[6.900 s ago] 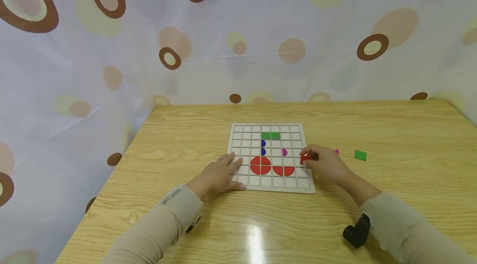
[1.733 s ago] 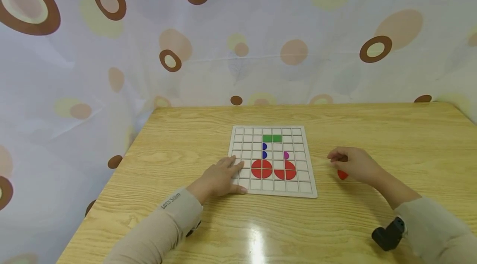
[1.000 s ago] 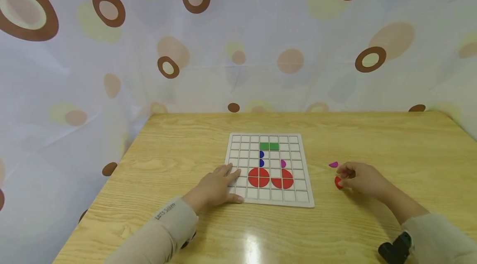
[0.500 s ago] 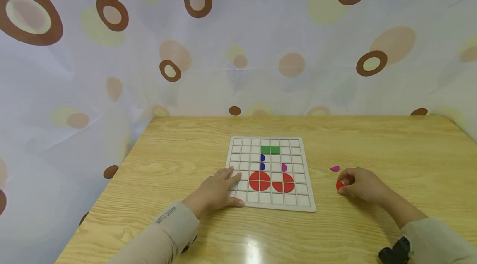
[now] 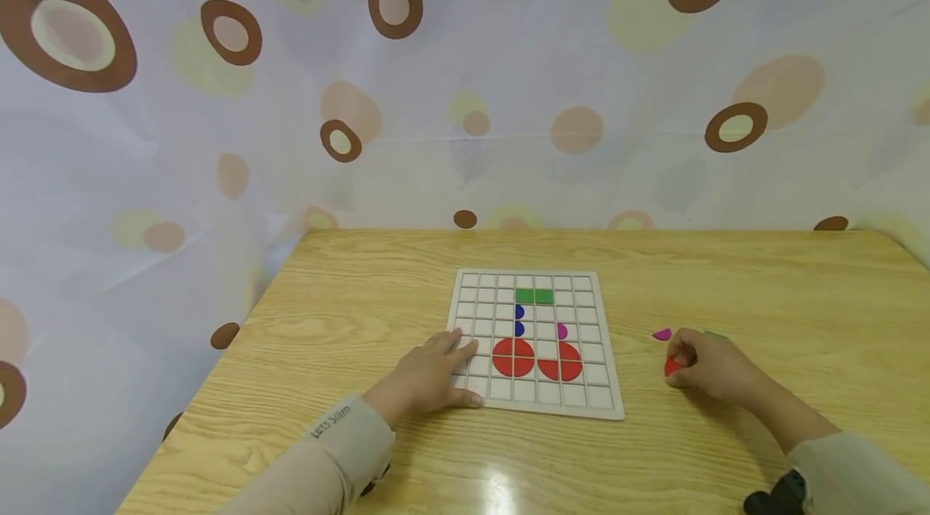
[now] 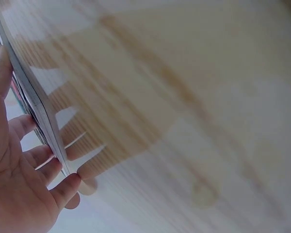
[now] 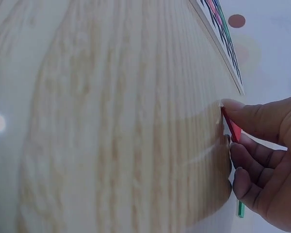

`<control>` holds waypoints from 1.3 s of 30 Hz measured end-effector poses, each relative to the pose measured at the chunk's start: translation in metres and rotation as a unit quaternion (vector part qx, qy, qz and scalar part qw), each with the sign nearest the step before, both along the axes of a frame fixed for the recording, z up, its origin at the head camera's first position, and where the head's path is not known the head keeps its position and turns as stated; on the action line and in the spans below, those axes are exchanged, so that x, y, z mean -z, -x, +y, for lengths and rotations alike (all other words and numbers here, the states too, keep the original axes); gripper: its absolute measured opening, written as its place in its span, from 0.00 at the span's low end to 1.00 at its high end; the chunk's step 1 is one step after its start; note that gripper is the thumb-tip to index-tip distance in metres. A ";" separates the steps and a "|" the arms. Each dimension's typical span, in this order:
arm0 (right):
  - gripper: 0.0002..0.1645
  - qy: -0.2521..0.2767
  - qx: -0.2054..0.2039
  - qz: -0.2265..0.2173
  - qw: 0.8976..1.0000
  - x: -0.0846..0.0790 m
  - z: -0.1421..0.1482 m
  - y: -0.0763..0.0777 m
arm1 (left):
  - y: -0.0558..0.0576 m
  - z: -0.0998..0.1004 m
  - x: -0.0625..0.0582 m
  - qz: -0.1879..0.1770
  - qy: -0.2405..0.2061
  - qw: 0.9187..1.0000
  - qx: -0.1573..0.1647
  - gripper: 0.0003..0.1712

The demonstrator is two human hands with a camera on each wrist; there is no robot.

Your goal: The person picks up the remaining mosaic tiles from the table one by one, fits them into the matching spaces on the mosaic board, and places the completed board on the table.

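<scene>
A white grid board [image 5: 574,395] lies on the wooden table. Set in its squares are green rectangles [image 5: 534,296], blue half-discs [image 5: 519,311], a magenta half-disc [image 5: 563,331] and red quarter-circle tiles [image 5: 513,357]. My left hand [image 5: 429,374] rests on the board's left edge, fingers spread over it and thumb along the near side. Right of the board, my right hand [image 5: 712,366] pinches a loose red quarter-circle tile [image 5: 672,367] between thumb and fingers. In the right wrist view this red tile [image 7: 236,130] stands tilted, close over the table.
A loose magenta piece [image 5: 662,334] lies just beyond my right fingertips. Behind that hand a green tile [image 5: 715,334] shows, partly hidden. A patterned cloth [image 5: 465,136] hangs along the table's far edge.
A red tile my right hand held at the board now sits in the upper right of the second red shape. That hand has moved right and pinched another red tile; the left stayed.
</scene>
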State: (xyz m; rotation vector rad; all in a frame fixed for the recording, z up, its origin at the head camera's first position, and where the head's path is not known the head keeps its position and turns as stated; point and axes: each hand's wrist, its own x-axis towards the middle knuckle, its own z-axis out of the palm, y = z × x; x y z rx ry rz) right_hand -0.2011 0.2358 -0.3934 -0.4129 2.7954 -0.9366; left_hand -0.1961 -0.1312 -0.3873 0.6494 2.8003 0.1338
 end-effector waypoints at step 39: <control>0.08 0.102 0.035 0.021 0.994 -0.005 -0.055 0.009 | 0.001 0.000 0.004 0.001 -0.003 1.000 -0.015 0.47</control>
